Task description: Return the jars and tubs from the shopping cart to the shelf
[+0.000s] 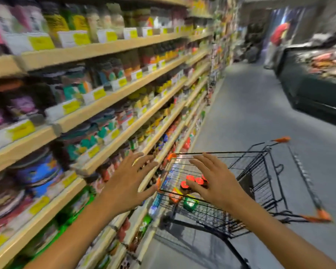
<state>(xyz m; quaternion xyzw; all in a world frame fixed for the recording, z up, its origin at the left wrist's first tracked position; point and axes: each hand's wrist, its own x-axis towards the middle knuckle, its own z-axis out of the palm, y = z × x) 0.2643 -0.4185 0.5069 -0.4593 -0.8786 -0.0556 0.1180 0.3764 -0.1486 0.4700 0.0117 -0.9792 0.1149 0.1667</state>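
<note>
Head view, blurred by motion. Both hands reach forward over the shopping cart (211,191), which stands just beside the shelf (113,125). The left hand (128,183) is spread, fingers apart, between cart and shelf edge — it holds nothing. The right hand (215,183) hovers over the basket with fingers splayed and likewise empty; whether its fingertips touch the lids beneath cannot be told.

Progress, as a judgement: the task appears far from finished, since the cart is visibly loaded and neither hand carries an item. How many pieces, if any, already stand back on the shelf cannot be read from the crowded rows.

Contents of the cart: a cluster of red-lidded jars (192,182) stands upright near the middle of the basket, partly hidden by the right hand; beside it lie an orange pack (176,196) and a green-topped tub (190,203) (labels illegible). Blue-and-white packaging (168,179) shows against the wire wall nearest the shelf.

The shelf tiers are densely stocked — no clear gap is discernible.
</note>
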